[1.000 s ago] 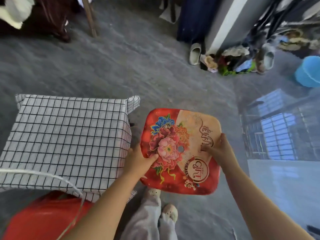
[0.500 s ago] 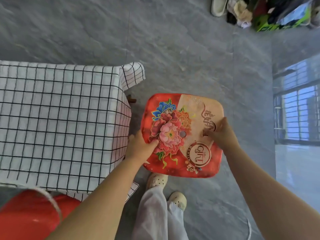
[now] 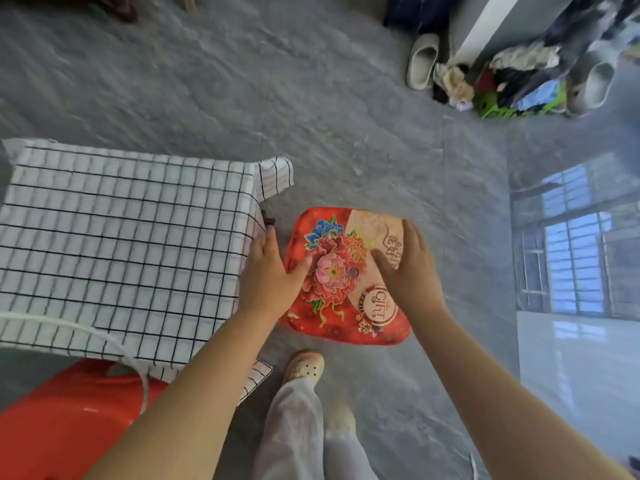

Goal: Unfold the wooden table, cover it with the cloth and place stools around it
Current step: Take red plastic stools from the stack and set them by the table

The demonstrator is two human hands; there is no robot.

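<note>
The low table stands at the left under a white cloth with a black grid (image 3: 121,244); a brown bit of wood (image 3: 268,221) shows under its right corner. Close beside that corner a red stool with a flower print and the word GIFT (image 3: 346,317) sits on the grey floor. My left hand (image 3: 268,275) holds the stool's left edge, thumb on the seat, fingers down between stool and cloth. My right hand (image 3: 408,271) lies flat, palm down, on the right half of the seat. A second plain red stool (image 3: 69,427) shows at the table's near side, bottom left.
My feet in pale clogs (image 3: 306,367) stand just behind the printed stool. A slipper (image 3: 422,60) and a heap of clothes and shoes (image 3: 519,84) lie at the back right by a white pillar. A white cord (image 3: 104,337) hangs across the cloth's near edge.
My right hand has left the stool's right edge and now lies flat on the seat. The stool stays by the table's corner. The camera has tilted up slightly.
</note>
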